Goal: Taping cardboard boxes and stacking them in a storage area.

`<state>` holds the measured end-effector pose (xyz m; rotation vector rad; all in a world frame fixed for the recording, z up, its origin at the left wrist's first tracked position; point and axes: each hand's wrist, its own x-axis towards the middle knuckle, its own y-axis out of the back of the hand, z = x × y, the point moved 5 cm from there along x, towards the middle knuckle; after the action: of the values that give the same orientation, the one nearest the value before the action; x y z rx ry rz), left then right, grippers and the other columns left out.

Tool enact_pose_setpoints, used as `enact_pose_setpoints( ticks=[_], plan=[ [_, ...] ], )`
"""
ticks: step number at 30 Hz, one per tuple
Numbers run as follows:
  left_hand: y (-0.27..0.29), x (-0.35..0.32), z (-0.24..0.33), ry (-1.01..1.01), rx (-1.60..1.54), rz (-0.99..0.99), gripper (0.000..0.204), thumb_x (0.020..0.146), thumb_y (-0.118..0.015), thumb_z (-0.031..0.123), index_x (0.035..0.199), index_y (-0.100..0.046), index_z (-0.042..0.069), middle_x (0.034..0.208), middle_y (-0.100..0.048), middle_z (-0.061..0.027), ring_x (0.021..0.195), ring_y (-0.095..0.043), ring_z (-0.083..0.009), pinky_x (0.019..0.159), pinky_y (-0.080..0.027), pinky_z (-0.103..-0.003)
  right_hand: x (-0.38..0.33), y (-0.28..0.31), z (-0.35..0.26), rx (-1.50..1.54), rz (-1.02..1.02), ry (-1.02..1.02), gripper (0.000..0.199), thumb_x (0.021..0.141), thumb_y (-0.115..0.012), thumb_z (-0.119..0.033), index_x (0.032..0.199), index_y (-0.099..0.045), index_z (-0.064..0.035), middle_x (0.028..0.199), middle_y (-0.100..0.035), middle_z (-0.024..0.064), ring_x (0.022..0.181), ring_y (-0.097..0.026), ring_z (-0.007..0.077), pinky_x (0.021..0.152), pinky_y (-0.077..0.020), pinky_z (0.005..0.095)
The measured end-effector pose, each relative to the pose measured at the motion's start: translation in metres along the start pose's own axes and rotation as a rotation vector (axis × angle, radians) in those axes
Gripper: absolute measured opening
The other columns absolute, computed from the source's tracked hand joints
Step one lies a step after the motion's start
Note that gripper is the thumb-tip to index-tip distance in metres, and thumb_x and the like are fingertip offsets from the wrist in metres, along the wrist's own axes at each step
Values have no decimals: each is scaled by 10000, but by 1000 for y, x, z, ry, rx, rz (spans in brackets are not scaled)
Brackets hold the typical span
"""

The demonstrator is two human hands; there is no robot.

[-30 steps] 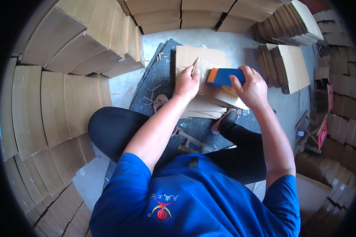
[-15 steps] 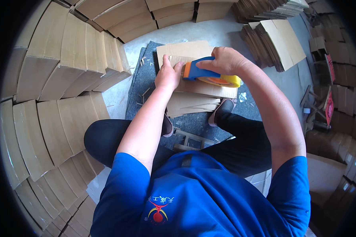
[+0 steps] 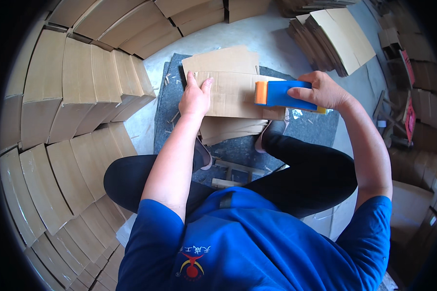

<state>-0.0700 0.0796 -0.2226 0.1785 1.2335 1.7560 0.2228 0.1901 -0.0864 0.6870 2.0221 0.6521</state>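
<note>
At frame centre, the left hand [image 3: 195, 98] presses flat — fingers spread — on a folded brown cardboard box [image 3: 233, 94] while the right hand [image 3: 320, 91] grips a blue-and-orange tape dispenser [image 3: 280, 94].

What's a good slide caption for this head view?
Left hand presses flat cardboard; right hand holds blue tape dispenser.

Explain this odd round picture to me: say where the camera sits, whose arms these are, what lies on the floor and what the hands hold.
The camera sits on a person's head and looks down, so the lens bends straight edges. The two arms coming up from the bottom are that person's own. The left hand presses flat on a folded cardboard sheet that lies on a dark mat on the floor. The right hand grips a blue tape dispenser with an orange roller, set on the cardboard's right end. Rows of flat cardboard stacks fill the left side, and another pile lies at upper right.
</note>
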Motion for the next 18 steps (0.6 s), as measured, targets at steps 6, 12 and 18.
enact_pose_setpoints(
  ticks=[6,12,18],
  plan=[
    [-3,2,0,-11,10,23,832,949,-455,620,1539,-211,87,1348,-567,-230,1195,-580,-400,975,-465,-486,-10,10,60,-3,3,-19,670,783,-703,-619,1035,-713,2,881,-703,135,828,-697,211,769,-569,335],
    [0,1,4,-10,32,44,837,949,-451,623,1539,-209,81,1380,-540,-226,1217,-564,-402,981,-462,-478,-2,1,102,90,-8,-59,584,794,-700,-561,982,-716,-9,819,-681,105,767,-668,178,709,-543,320],
    [2,-23,41,-440,428,494,616,957,-573,300,1505,-350,127,1601,-248,-144,1493,-194,-313,1178,-151,-554,3,-4,115,184,19,-14,517,791,-733,-485,955,-721,5,799,-691,103,757,-653,162,728,-535,318]
  ],
)
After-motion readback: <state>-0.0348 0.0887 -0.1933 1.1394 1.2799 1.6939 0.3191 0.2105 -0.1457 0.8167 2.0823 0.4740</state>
